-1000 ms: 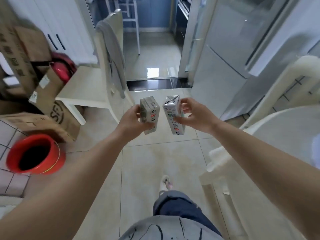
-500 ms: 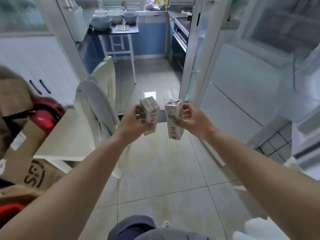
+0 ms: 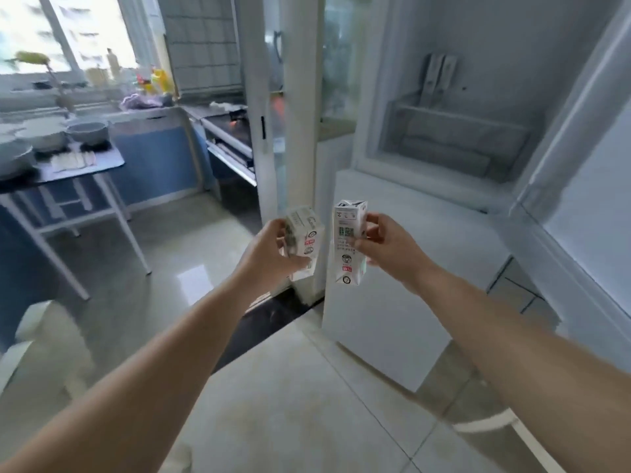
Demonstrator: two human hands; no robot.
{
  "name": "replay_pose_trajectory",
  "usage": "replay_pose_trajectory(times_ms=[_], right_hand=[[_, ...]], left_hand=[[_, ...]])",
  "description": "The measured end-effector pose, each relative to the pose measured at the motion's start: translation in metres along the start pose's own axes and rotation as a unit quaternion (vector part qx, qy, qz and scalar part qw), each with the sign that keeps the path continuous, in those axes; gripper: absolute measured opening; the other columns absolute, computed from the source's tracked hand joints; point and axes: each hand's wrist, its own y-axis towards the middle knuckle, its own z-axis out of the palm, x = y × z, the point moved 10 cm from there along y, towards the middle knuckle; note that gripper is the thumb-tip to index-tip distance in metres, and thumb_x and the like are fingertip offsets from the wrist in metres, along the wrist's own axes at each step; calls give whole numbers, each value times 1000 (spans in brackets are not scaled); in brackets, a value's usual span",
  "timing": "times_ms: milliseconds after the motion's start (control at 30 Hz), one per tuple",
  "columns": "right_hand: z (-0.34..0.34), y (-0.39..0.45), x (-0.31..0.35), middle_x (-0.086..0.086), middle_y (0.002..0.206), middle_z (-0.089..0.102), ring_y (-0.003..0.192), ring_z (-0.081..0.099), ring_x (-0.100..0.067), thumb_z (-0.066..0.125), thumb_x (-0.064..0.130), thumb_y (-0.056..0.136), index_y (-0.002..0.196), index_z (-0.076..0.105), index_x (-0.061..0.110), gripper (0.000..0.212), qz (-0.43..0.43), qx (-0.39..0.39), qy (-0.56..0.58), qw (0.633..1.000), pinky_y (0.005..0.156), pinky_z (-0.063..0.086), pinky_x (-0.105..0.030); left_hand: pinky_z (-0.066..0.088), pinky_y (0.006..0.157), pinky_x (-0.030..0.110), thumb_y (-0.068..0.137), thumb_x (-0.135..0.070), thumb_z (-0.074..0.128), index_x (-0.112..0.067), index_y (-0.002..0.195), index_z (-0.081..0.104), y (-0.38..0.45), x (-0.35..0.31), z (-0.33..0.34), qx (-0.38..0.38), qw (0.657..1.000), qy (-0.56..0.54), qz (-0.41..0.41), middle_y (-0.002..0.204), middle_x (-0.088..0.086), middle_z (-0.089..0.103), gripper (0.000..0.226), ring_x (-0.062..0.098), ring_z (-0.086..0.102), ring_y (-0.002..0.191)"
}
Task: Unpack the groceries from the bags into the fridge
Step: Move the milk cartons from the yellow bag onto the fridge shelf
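I hold two small white drink cartons out in front of me at chest height. My left hand (image 3: pixel 264 259) grips the left carton (image 3: pixel 305 240), which tilts a little to the left. My right hand (image 3: pixel 387 249) grips the right carton (image 3: pixel 349 244), which stands upright with printed codes on its face. The two cartons are a short gap apart. Behind them on the right stands the white fridge (image 3: pixel 423 261); its upper part (image 3: pixel 454 145) shows shelves behind a pale reflective front, and I cannot tell whether that door is open. No bag is in view.
A white door frame post (image 3: pixel 302 114) stands just behind the cartons, leading into a kitchen. A small dark-topped table (image 3: pixel 85 165) with bowls stands at the left. A stove and counter (image 3: pixel 225 131) lie beyond. A white chair back (image 3: pixel 37 336) is at the lower left.
My view has lifted from the floor and swung right, toward the fridge and the kitchen doorway. Both hands keep their cartons, now nearer the fridge. The red bucket and cardboard boxes have left view.
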Motion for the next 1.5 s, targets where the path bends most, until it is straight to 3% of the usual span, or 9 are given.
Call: replay_pose_trajectory(times_ms=[133,333,533,733,900,1000,1267,1367,1500], right_hand=[[-51,48,6,-5,104,66,99,65,-22,68,25,84,118,52,22,38,7,-76,1,997,89,53,-45],[-138,128,7,-1,98,64,97,65,-21,68,22,85,112,53,25,31,5,-183,49,982,84,55,-41],[-228,219,8,-3,108,64,99,64,-20,67,24,85,116,52,25,34,-12,-255,79,964,87,54,-48],[-299,306,10,6,106,64,101,63,-15,64,27,87,114,49,38,33,-22,-265,72,961,90,53,-44],[-345,354,3,1,111,66,98,66,-15,65,18,86,129,49,23,46,-26,-262,60,963,86,54,-37],[-375,375,-2,1,114,66,100,65,-14,67,20,85,133,48,25,52,-27,-286,57,956,84,54,-36],[-443,412,-24,-3,120,64,109,61,-23,66,10,84,127,46,22,49,-18,-335,98,937,99,45,-52],[-458,426,-40,-5,124,62,113,60,-25,69,9,79,131,45,14,58,-10,-324,119,938,102,42,-54],[-470,446,-66,-11,128,59,117,58,-28,66,3,79,135,41,8,61,0,-304,152,941,101,43,-52]], left_hand=[[51,94,45,66,-7,81,-21,116,50,85,-34,31,70,996,13,61,109,-4,61,60,18,59,108],[51,94,46,66,-9,82,-17,121,50,203,-98,88,128,979,8,156,115,-1,62,64,17,60,110],[49,92,31,71,-7,79,-13,123,49,307,-171,141,145,969,16,200,118,-1,61,61,13,59,108],[50,95,37,72,-9,78,-14,126,47,405,-220,187,150,966,10,209,116,-3,62,62,14,60,107],[52,93,42,74,-5,75,-18,121,47,464,-255,226,185,954,-2,235,106,-8,62,56,15,61,106],[50,96,42,75,-5,75,-16,131,42,496,-275,250,210,947,-21,243,112,-7,62,66,15,59,109],[45,101,37,78,-6,73,-17,139,37,557,-312,314,282,918,-49,274,126,-2,60,72,14,54,119],[42,96,26,80,-6,71,-16,139,37,570,-317,337,302,908,-33,287,127,-4,57,69,9,52,117],[43,94,26,80,-4,69,-15,137,41,587,-311,359,319,907,-26,273,127,-2,59,64,9,53,118]])
